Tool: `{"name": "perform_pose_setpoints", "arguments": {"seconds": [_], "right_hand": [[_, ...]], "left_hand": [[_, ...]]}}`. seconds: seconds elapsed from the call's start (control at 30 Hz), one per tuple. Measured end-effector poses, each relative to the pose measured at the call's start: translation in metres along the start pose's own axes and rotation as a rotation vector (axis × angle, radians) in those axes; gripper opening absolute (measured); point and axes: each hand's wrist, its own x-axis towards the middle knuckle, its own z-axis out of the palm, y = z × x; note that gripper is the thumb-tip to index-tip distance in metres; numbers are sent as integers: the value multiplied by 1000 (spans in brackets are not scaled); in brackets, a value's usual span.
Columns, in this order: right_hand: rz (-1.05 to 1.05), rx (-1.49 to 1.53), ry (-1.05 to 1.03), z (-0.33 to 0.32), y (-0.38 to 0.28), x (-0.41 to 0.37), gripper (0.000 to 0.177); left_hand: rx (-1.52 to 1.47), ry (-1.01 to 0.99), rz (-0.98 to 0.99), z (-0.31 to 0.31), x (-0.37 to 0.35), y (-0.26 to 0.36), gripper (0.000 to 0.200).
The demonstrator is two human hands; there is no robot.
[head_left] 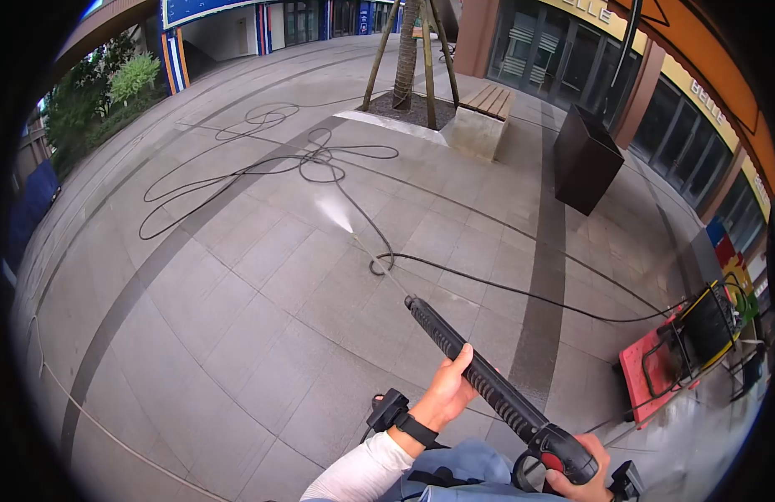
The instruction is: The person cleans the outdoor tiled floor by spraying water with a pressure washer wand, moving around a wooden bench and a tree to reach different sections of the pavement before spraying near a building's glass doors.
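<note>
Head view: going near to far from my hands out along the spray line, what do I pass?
Nearest first: right hand gripping the lance → left hand → water spray → tangled hose → tree trunk.

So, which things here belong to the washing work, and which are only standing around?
In use: spray lance, held by left hand and right hand; black hose; water spray; machine on the red cart.
Just there: wooden bench; dark planter box; tree trunk.
</note>
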Motion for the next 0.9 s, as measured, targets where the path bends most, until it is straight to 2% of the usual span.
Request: {"name": "perform_pose_setpoints", "arguments": {"seconds": [0.07,0.17,0.37,0.4,0.43,0.53,0.7,0.73,0.83,0.9], "right_hand": [[29,-14,-23,37,-6,54,36],[-5,62,14,103,-28,144,37],[88,124,-3,192,-102,316,38],[47,72,-12,205,-106,344,46],[1,19,-24,219,-112,372,54],[123,76,17,263,-132,439,51],[250,98,141,390,-179,553,52],[165,19,146,411,-182,571,52],[295,120,242,480,-239,656,50],[315,83,299,494,-274,714,47]], "left_hand": [[40,5,59,-20,31,58,29],[63,27,34,-43,78,161,30],[87,110,-22,-55,153,358,33],[89,92,-5,-56,166,387,34],[86,79,-24,-57,181,415,34],[99,69,-73,-82,226,479,37],[130,54,-227,-134,308,624,37],[142,71,-259,-139,324,651,37],[175,16,-326,-153,370,761,35],[170,25,-374,-144,406,810,33]]}}
